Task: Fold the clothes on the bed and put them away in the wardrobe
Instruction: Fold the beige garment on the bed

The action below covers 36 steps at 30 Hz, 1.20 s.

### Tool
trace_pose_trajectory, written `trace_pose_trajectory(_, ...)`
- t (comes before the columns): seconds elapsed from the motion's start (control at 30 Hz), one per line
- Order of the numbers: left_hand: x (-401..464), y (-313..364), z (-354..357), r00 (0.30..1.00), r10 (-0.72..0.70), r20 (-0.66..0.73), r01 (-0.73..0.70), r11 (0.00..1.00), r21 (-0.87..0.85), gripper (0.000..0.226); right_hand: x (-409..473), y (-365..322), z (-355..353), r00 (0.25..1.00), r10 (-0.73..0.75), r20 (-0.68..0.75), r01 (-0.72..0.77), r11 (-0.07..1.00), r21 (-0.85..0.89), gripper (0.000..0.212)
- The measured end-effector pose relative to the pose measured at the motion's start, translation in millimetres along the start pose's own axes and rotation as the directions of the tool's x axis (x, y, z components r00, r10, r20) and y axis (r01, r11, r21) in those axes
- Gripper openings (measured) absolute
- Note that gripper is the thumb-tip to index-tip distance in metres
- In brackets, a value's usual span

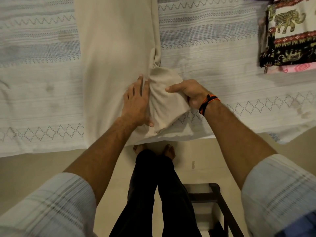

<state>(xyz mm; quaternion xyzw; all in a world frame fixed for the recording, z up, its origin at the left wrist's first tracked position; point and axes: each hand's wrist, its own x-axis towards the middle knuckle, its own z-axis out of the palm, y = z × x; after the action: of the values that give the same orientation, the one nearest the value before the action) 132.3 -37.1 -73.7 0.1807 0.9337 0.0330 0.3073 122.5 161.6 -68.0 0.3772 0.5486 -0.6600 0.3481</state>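
Two hands on soft, probably light beige garment point(118, 48); left hand point(136, 101) flat, fingers straight; right hand point(188, 93) pinches the folded corner; grip hems.

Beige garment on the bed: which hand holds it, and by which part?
The right hand grips the beige garment by its folded-over near corner. The left hand only presses flat on it beside the fold.

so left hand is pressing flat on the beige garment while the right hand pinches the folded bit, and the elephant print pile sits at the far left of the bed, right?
Not quite. The head view shows the left hand pressing flat on the beige garment and the right hand pinching its folded part, but the elephant print pile sits at the far right of the bed, not the far left.
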Motion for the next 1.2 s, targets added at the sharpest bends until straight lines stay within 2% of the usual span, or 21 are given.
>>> trace_pose_trajectory(0.07, -1, -1, 1, 1.0, 0.005, -0.014, -0.005, 1.0, 0.0, 0.155, 3, -1, -1, 0.993, -0.043, -0.105, 0.048, 0.998, 0.048, 0.05)
trace_pose_trajectory(0.17, -1, -1, 3, 1.0, 0.006, -0.013, -0.006, 1.0, -0.001, 0.157, 10, 6, -11, 0.942, -0.051, -0.333, 0.097, 0.987, 0.124, 0.053)
trace_pose_trajectory(0.27, -2, 1, 3, 1.0, 0.01, -0.01, -0.01, 0.999, 0.037, 0.163, 7, 19, -17, 0.872, -0.127, -0.473, 0.106, 0.992, -0.071, 0.03)
trace_pose_trajectory(0.33, -2, 4, 1, 1.0, 0.014, -0.006, -0.013, 0.997, 0.079, 0.166, -1, 23, -18, 0.858, -0.189, -0.477, 0.105, 0.975, -0.197, 0.017)
trace_pose_trajectory(0.47, 2, 8, -5, 1.0, -0.002, 0.024, -0.001, 0.99, 0.143, 0.168, -11, 21, -20, 0.893, -0.241, -0.381, 0.07, 0.909, -0.411, 0.03)
trace_pose_trajectory(0.57, 0, 11, -6, 0.999, -0.016, 0.038, 0.012, 0.994, 0.111, 0.162, -14, 24, -17, 0.915, -0.249, -0.317, 0.076, 0.879, -0.471, 0.031)
trace_pose_trajectory(0.7, -15, 5, -3, 0.999, -0.017, -0.029, 0.014, 0.995, -0.1, 0.132, -23, 28, -11, 0.892, -0.36, -0.274, 0.225, 0.878, -0.423, 0.024)
trace_pose_trajectory(0.8, -24, -5, 3, 0.988, -0.024, -0.154, -0.034, 0.932, -0.361, 0.098, -27, 29, -3, 0.86, -0.436, -0.264, 0.298, 0.851, -0.432, 0.015)
trace_pose_trajectory(0.87, -32, -9, 3, 0.975, -0.124, -0.187, -0.003, 0.826, -0.563, 0.073, -32, 26, 8, 0.816, -0.515, -0.26, 0.339, 0.792, -0.507, 0.017)
trace_pose_trajectory(0.93, -37, -11, 1, 0.958, -0.264, -0.115, 0.088, 0.647, -0.757, 0.051, -39, 24, 27, 0.741, -0.615, -0.268, 0.392, 0.721, -0.571, 0.023)
trace_pose_trajectory(0.97, -41, -13, -1, 0.945, -0.325, -0.049, 0.126, 0.496, -0.859, 0.043, -43, 23, 42, 0.704, -0.663, -0.254, 0.417, 0.675, -0.609, 0.025)
trace_pose_trajectory(1.0, -42, -14, -2, 0.928, -0.371, 0.029, 0.151, 0.304, -0.941, 0.038, -47, 24, 57, 0.681, -0.704, -0.202, 0.441, 0.614, -0.654, 0.03)
trace_pose_trajectory(1.07, -45, -22, -3, 0.88, -0.423, 0.216, 0.195, -0.094, -0.976, 0.043, -49, 31, 91, 0.719, -0.692, 0.065, 0.527, 0.481, -0.701, 0.036)
trace_pose_trajectory(1.1, -46, -26, -3, 0.849, -0.432, 0.304, 0.223, -0.228, -0.948, 0.051, -51, 35, 105, 0.758, -0.618, 0.208, 0.557, 0.448, -0.699, 0.039)
trace_pose_trajectory(1.13, -48, -34, 0, 0.825, -0.431, 0.366, 0.244, -0.313, -0.918, 0.058, -52, 41, 118, 0.789, -0.533, 0.304, 0.564, 0.435, -0.702, 0.044)
trace_pose_trajectory(1.17, -49, -40, 3, 0.812, -0.423, 0.402, 0.259, -0.355, -0.898, 0.063, -51, 47, 125, 0.814, -0.478, 0.329, 0.549, 0.448, -0.706, 0.049)
trace_pose_trajectory(1.2, -51, -47, 7, 0.805, -0.418, 0.421, 0.274, -0.369, -0.888, 0.063, -49, 53, 129, 0.835, -0.465, 0.295, 0.521, 0.494, -0.696, 0.053)
